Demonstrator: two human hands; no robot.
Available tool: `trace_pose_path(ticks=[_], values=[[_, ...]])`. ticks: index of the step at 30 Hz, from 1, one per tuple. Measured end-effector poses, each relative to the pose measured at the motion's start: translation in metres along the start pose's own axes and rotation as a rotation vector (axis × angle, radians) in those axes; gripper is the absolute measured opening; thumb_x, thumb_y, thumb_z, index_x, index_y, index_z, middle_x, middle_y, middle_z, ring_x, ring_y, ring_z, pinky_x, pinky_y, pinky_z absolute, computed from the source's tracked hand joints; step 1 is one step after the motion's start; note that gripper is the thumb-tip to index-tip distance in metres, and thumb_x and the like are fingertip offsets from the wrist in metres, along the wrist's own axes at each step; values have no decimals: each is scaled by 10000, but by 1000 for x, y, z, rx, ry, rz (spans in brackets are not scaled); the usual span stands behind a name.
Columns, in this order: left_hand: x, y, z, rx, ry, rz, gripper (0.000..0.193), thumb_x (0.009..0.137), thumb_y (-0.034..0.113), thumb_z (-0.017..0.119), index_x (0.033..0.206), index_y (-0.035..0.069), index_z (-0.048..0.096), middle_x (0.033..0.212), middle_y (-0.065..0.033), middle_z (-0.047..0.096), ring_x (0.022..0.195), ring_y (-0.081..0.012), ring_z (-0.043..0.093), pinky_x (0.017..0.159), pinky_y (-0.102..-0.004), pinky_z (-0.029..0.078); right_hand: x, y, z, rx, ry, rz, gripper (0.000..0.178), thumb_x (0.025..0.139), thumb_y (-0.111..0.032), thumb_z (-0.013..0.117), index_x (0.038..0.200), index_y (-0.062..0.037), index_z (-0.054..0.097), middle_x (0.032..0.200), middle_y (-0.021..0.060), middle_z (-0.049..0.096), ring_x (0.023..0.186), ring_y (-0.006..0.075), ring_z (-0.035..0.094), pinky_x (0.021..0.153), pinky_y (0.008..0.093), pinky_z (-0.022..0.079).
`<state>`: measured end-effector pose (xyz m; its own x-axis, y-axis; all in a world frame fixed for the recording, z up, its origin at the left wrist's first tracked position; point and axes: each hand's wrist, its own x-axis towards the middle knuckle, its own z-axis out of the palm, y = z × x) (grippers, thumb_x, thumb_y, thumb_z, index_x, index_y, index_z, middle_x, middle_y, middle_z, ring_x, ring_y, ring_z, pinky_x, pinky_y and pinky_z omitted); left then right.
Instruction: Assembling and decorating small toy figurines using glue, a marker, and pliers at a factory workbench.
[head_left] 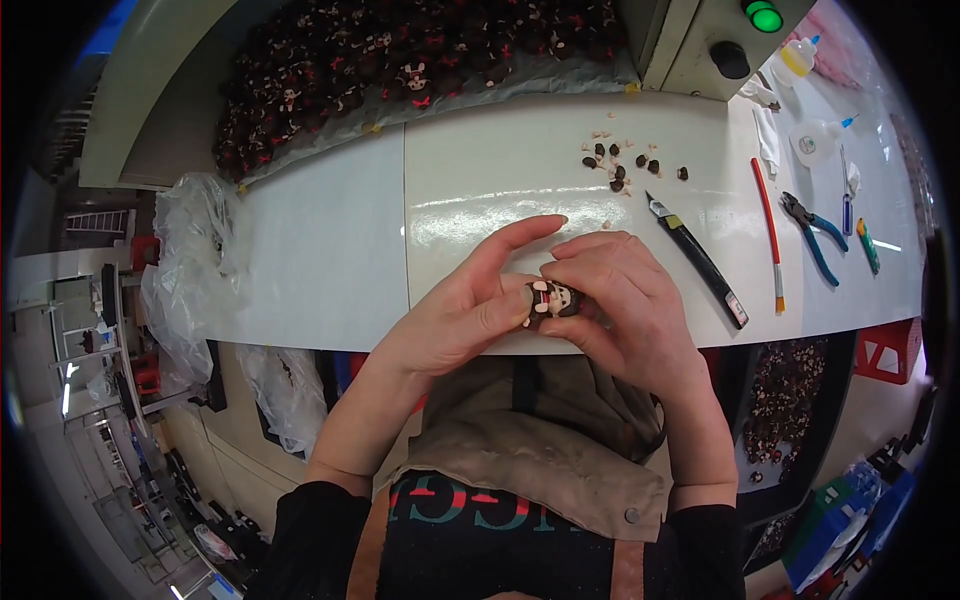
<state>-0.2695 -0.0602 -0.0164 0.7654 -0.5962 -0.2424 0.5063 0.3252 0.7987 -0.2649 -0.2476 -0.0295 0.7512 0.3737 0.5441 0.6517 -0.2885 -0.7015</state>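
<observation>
A small doll figurine [552,299] with dark hair and a pale face is held between my two hands, just over the table's front edge. My left hand [462,312] pinches it from the left, the thumb pressed on its body and the index finger stretched out above. On the other side my right hand [630,290] grips the head end between thumb and fingers. Beyond the hands lie several dark, rounded small pieces [618,174] among pale crumbs. A black utility knife [697,259] rests right of my right hand, blade pointing away.
Many dark figurines [415,60] are heaped at the back under a machine housing [160,80]. To the right are a red brush [768,230], blue-handled pliers [815,236], a screwdriver [847,212] and bottles [812,143]. Plastic bags [195,270] hang left; a dark tray [785,410] of parts sits below right.
</observation>
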Motion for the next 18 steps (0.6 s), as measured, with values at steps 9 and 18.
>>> trace_pose_path(ticks=[9,18], values=[[-1,-2,-1,-2,42,-7,805,837,342,641,1402,5,178,1177,-140,530,1087,-196,543,936,-330,414,-1,-1,1,3,-3,11,341,679,-201,735,947,-68,570,878,58,599,899,261,578,748,361,439],[1,-1,1,7,29,-8,808,837,352,639,1401,2,178,1184,-140,520,1088,-200,544,927,-329,430,-1,-1,-1,1,-1,5,341,678,-196,735,948,-71,568,879,59,596,891,259,578,740,357,438]])
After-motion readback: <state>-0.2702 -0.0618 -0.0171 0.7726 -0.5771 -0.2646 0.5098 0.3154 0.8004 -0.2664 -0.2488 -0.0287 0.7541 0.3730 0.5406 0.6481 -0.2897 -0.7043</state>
